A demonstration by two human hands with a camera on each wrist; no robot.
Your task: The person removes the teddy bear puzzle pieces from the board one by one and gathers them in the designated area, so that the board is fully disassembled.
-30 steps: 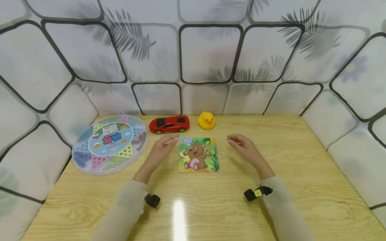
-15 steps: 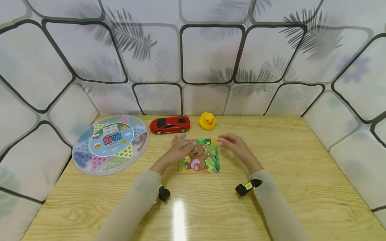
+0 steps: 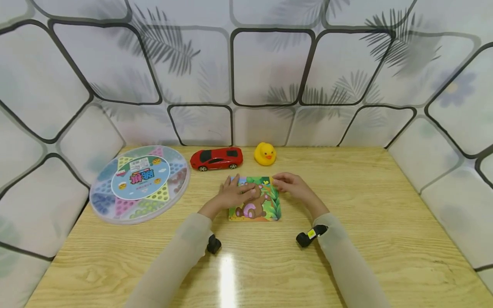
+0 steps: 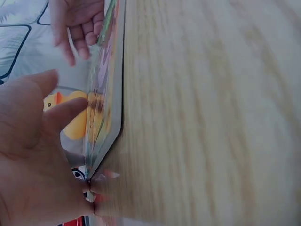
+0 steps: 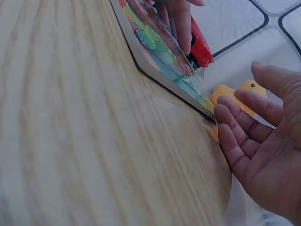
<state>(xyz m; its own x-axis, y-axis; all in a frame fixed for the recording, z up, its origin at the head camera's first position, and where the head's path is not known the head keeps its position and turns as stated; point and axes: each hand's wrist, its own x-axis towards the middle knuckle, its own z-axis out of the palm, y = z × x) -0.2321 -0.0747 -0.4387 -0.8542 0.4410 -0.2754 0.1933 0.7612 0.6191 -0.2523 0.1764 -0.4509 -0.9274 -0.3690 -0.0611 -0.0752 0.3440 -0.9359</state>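
A square board with a cartoon bear picture (image 3: 262, 206) lies flat on the wooden table. Over its upper left part spreads my left hand (image 3: 230, 197), fingers fairly straight, covering some of the bear's head. My right hand (image 3: 295, 189) is at the board's upper right corner. In the right wrist view, the fingertips of the right hand (image 5: 256, 136) meet the corner of the board (image 5: 162, 66), while the thumb stays apart. The left wrist view shows the board's thick pale edge (image 4: 115, 99) beside the left hand (image 4: 35, 150), whose index finger reaches over the picture.
Behind the board stand a red toy car (image 3: 217, 159) and a yellow rubber duck (image 3: 265, 154). A round Chinese checkers set (image 3: 140, 184) lies to the left. Patterned padded-look walls (image 3: 269, 68) border the wooden table (image 3: 366, 192) at the back and sides.
My left hand has moved right from beside the board to over its upper left part. My right hand has moved left to the upper right corner. The board lies where it was.
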